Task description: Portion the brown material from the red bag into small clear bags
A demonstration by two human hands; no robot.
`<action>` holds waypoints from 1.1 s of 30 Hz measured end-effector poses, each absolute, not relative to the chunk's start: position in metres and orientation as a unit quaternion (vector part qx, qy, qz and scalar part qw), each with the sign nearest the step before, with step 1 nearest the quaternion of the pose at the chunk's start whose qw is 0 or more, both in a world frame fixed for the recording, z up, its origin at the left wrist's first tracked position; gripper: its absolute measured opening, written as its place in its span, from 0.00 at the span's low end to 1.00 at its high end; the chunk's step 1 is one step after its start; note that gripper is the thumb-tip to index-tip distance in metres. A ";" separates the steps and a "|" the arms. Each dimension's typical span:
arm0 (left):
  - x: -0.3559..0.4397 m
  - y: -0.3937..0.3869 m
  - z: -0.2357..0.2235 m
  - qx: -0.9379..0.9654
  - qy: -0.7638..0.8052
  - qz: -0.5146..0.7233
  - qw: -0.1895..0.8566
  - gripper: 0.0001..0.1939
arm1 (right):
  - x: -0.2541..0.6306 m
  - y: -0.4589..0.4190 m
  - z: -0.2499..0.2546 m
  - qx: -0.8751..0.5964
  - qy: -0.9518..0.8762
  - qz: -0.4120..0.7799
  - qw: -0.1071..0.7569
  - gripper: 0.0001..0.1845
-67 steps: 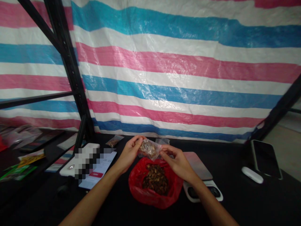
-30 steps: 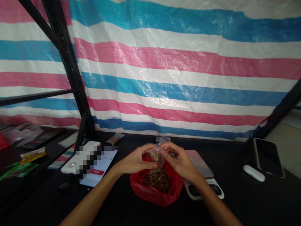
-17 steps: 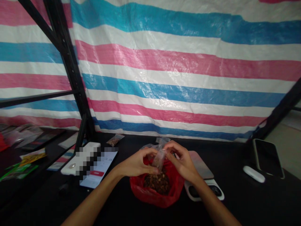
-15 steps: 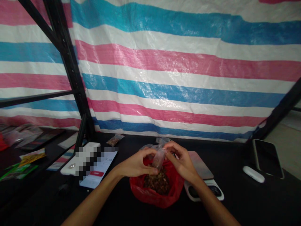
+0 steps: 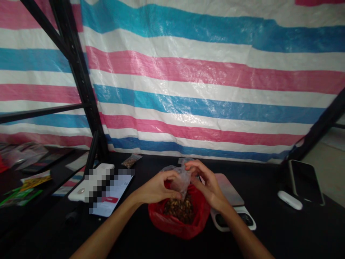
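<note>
Above a red plastic bag (image 5: 179,229) I hold a small clear plastic bag (image 5: 182,182). My left hand (image 5: 161,187) pinches its left side between thumb and fingers. The fingers of my right hand (image 5: 203,181) are closed on the clear bag's right upper part. The red bag stands wide at the mouth, with brown, dried-looking bits (image 5: 180,209) inside. Beside my right wrist lies a white kitchen scale (image 5: 234,219) with a metal plate (image 5: 229,190); my forearm covers part of it.
A small filled bag (image 5: 131,160) lies at the back. To the left are a tablet (image 5: 114,189), a white device (image 5: 78,190) and several packets (image 5: 23,196). A phone (image 5: 306,181) and a white case (image 5: 290,200) sit at the right. A striped sheet (image 5: 202,90) hangs behind.
The clear bag has spread wider between my hands and its shape has changed. Both hands stay nearly in the same place over the red bag.
</note>
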State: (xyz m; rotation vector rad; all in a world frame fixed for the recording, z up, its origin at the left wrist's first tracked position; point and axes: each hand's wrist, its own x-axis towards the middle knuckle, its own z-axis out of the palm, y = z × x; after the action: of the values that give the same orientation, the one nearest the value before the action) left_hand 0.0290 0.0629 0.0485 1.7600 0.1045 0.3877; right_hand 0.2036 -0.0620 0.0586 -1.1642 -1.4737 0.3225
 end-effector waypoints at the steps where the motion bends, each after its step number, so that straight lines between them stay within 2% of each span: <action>1: 0.029 0.062 0.049 0.768 0.046 0.172 0.616 0.16 | 0.203 -0.062 0.059 -0.499 -0.637 0.129 0.573 0.10; 4: 0.029 0.062 0.048 0.760 0.040 0.170 0.626 0.17 | 0.202 -0.061 0.060 -0.504 -0.645 0.105 0.565 0.06; 10: 0.028 0.064 0.051 0.753 0.048 0.157 0.638 0.21 | 0.200 -0.057 0.059 -0.512 -0.618 0.057 0.593 0.06; 13: 0.027 0.070 0.053 0.787 0.061 0.217 0.575 0.19 | 0.202 -0.055 0.059 -0.516 -0.594 0.044 0.616 0.07; 16: 0.025 0.081 0.053 0.814 0.153 0.296 0.476 0.16 | 0.204 -0.053 0.057 -0.520 -0.569 0.038 0.636 0.07; 19: 0.017 0.092 0.054 0.837 0.231 0.275 0.412 0.17 | 0.202 -0.050 0.052 -0.520 -0.572 0.035 0.633 0.05; 23: 0.003 0.097 0.057 0.851 0.223 0.081 0.468 0.18 | 0.192 -0.049 0.046 -0.520 -0.614 0.004 0.594 0.04; 25: -0.001 0.097 0.058 0.841 0.196 0.023 0.503 0.17 | 0.187 -0.050 0.044 -0.509 -0.655 -0.007 0.558 0.06; 30: 0.000 0.096 0.061 0.777 0.125 0.058 0.614 0.15 | 0.187 -0.055 0.049 -0.485 -0.719 -0.005 0.498 0.08; 33: 0.002 0.093 0.067 0.738 0.128 0.104 0.654 0.19 | 0.192 -0.058 0.054 -0.490 -0.713 -0.013 0.502 0.08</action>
State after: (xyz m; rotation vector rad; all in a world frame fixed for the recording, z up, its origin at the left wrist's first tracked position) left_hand 0.0022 0.0930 0.0669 1.6749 0.2907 0.2358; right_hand 0.1919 -0.0577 0.0538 -1.1836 -1.7217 -0.0315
